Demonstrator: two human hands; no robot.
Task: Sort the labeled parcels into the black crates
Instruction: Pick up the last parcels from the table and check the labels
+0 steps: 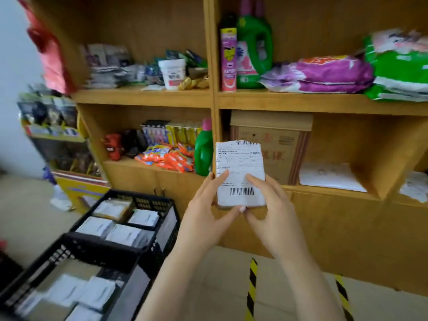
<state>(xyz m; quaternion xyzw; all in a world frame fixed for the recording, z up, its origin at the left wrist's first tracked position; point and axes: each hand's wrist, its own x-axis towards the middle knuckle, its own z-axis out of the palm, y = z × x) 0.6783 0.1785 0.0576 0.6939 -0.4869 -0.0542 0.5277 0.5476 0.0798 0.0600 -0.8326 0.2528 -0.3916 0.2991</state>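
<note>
A small brown parcel [240,158] with a white shipping label and barcode is held upright in front of the wooden shelf, label facing me. My left hand [208,205] grips its left edge and bottom, thumb on the label. My right hand [271,205] grips its right side and lower corner, thumb on the label too. At the lower left stand two black crates: the farther crate [170,206] and the nearer crate [76,245], both holding several labeled parcels.
A wooden shelf unit [214,98] fills the background with detergent bottles, bags and a cardboard box [271,144]. More white parcels [328,173] lie in the lower right compartment. Yellow-black tape [252,288] marks the floor. A display rack [53,126] stands at the left.
</note>
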